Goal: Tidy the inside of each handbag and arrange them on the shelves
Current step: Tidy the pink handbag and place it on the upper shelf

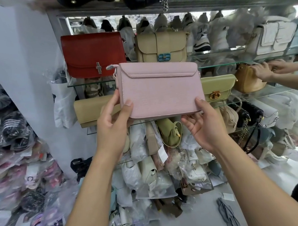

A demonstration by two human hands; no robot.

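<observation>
Head view: a person holds a pink handbag up in the air, in front of the glass shelves and touching none of them. The left hand grips its left edge, with the thumb pressed on the near face and the fingers wrapped behind. The right hand holds the lower right corner, with the thumb on the face and the curled fingers underneath. The flap lies down over the top. No clasp shows on this side, and the inside is hidden, so I cannot tell whether it has been tidied.

Behind it, a red handbag and a beige handbag stand upright side by side on a glass shelf. One level down are a tan clutch to the left and an olive handbag with a gold clasp to the right, both partly covered by the pink one. At the far right, another person's hands rest on a gold bag.

A few bags look arranged, so the work seems under way but far from finished. A heap of wrapped bags lies crowded on the lower shelves and the floor, with more bagged goods stacked at the left. The pink handbag probably goes in the gap between the clutch and the olive bag.
</observation>
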